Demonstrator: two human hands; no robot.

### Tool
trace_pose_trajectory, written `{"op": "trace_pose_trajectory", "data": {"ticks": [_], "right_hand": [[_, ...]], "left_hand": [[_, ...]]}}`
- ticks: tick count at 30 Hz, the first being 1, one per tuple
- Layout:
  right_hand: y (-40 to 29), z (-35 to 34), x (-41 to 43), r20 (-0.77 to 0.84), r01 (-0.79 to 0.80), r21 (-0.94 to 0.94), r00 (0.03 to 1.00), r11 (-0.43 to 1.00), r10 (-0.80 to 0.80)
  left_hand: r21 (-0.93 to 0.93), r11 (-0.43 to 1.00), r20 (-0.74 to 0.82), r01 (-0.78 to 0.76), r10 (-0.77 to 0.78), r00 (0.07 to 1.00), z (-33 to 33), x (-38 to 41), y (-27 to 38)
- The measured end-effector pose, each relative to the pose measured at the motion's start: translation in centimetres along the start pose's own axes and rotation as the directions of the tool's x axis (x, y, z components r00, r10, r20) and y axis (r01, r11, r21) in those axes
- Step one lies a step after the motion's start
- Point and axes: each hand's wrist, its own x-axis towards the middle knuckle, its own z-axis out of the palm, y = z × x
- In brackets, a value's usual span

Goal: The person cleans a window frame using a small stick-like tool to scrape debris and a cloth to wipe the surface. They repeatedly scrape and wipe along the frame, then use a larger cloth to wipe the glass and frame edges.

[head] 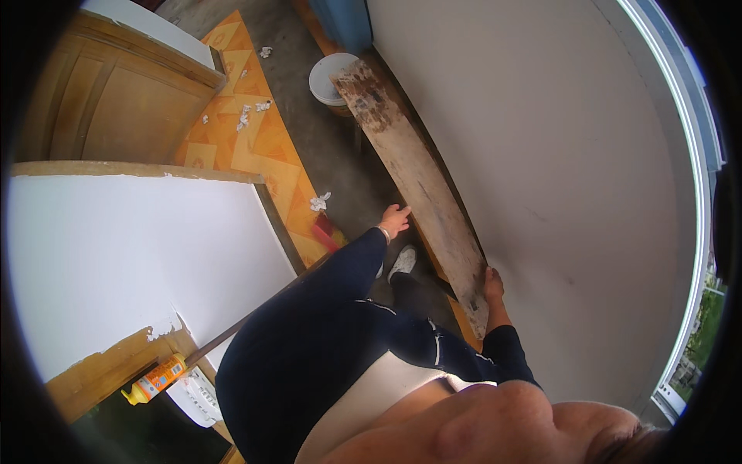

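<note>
A long, stained wooden plank slants along the foot of the wall. My right hand grips its right edge close to the near end, the thumb up at the rim and the fingers partly hidden. Beside its left edge, around mid-length, my left hand has its fingers spread, one fingertip at or very near the wood; whether it touches cannot be told. The plank's far end, with darker patches, overlaps the rim of a white plastic bucket.
Crumpled white scraps lie on the floor. A red broom head is left of my feet. A wooden door and a white partition stand left, a plain wall right. A yellow bottle lies lower left.
</note>
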Motion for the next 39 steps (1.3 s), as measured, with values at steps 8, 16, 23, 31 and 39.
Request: {"op": "trace_pose_trajectory", "data": {"ticks": [8,16,23,31,39], "right_hand": [[-3.1,3.5,2.5,-0.023,0.099,0.023,0.995,0.995,-0.098],[-0.5,11.9,6.0,-0.192,0.049,0.047,0.981,0.998,-0.039],[-1.1,17.1,10.7,-0.229,0.055,-0.023,0.972,0.998,-0.059],[-17.1,-7.2,-8.7,-0.741,0.627,-0.145,0.444,0.765,-0.504],[-14.7,-35.7,-24.2,-0.844,0.122,-0.537,-0.054,0.835,-0.534]], "left_hand": [[-0.374,0.905,0.06,-0.201,0.24,0.969,2.6,9.2,-2.5],[-0.155,0.94,-0.046,-0.305,0.302,0.952,0.7,13.6,-2.1],[0.07,0.997,0.084,0.034,-0.04,0.996,-1.5,17.6,0.0],[0.242,0.88,-0.093,-0.409,0.44,0.893,-8.5,10.3,8.9],[0.178,0.035,0.264,-0.983,0.961,0.082,2.7,-6.1,27.0]]}}
